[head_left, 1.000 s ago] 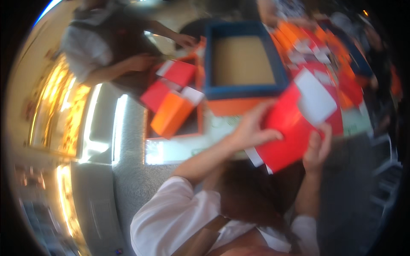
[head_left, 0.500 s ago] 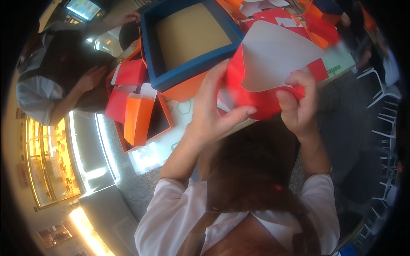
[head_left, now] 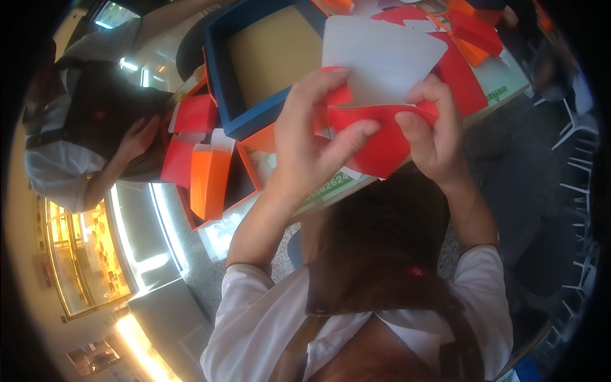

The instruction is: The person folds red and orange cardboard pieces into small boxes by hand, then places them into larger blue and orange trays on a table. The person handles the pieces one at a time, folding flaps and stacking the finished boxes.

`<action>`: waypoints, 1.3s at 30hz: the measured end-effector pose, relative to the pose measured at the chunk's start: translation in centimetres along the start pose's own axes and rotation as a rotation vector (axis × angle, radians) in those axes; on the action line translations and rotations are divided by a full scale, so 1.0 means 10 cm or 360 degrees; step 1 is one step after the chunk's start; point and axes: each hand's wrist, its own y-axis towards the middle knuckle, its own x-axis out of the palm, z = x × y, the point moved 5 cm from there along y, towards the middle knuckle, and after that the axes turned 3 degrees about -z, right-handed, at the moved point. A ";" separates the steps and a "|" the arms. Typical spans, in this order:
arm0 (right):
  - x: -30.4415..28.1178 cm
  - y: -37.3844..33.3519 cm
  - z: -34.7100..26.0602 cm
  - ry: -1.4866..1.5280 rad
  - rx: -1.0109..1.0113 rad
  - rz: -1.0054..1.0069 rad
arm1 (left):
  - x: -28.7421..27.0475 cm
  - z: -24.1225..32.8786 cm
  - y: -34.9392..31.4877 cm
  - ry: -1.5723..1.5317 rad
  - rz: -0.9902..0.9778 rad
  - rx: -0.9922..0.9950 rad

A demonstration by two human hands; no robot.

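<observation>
A partly folded red paper box (head_left: 383, 145) with a white inside hangs in front of me, above the table's near edge. Its large flap stands up, showing the pale inner face. My left hand (head_left: 310, 130) grips the left side, fingers behind the card and thumb near the front panel. On the opposite side, my right hand (head_left: 439, 130) pinches the front panel's upper edge between thumb and curled fingers. Just beyond my left hand stands a big blue box (head_left: 258, 122) with a tan bottom.
Left of the blue box, an orange open box (head_left: 248, 167) holds red cartons and an orange carton (head_left: 210, 181). More red and orange cartons (head_left: 474, 35) lie at the far right of the table (head_left: 509, 83). A co-worker's hand (head_left: 137, 137) is at the left. White chairs (head_left: 573, 121) stand right.
The red box has turned and shifted left in my hands, its white flap now more upright. My right hand has moved slightly left. The co-worker's far arm has reached forward.
</observation>
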 end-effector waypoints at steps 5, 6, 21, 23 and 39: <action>-0.11 -0.02 0.02 0.0091 0.0036 0.0086 | 0.11 -0.06 0.11 -0.0158 0.0141 -0.0035; -0.13 -0.03 0.02 0.0124 0.0031 0.0112 | 0.12 -0.05 0.14 -0.0159 0.0152 -0.0012; -0.15 0.11 0.04 -0.0111 0.0109 0.0086 | -0.02 -0.02 0.27 -0.0014 0.0081 0.0009; -0.17 0.02 0.13 -0.0125 0.0275 0.0093 | 0.03 -0.08 0.29 -0.0046 0.0036 0.0036; -0.06 -0.07 0.34 0.0292 0.0355 0.0261 | -0.07 -0.14 0.35 -0.0078 0.0058 -0.0023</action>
